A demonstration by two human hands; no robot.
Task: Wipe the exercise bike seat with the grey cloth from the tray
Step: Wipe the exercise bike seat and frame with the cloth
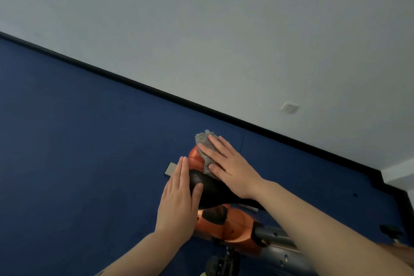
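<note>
right hand (230, 168): flat, palm down, fingers spread, pressing on the cloth; not clenched, no pinch visible
cloth (202, 141): grey, bunched; trapped between right hand and seat. Most of it hidden under the fingers, a wad sticks out past the fingertips toward 11 o'clock, and a strip shows along the hand's left edge down to the thumb
seat (208, 188): black with a perforated patch, orange part at its far end. Cloth sits on that far end, at 12 o'clock from the black middle
left hand (179, 201): open, fingers straight and together, laid against the seat's left side at 9 o'clock; thumb rests on the black top. Steadying contact, not a closed grip, holds nothing else
hand spacing: left hand just beside the cloth at its 7 o'clock, not touching it
bike frame (233, 224): orange housing under the seat at 6 o'clock, grey tube with holes running off toward 4 o'clock
floor (78, 141): blue
wall (224, 29): pale, black baseboard, socket (289, 107) at 1 o'clock from the cloth
</note>
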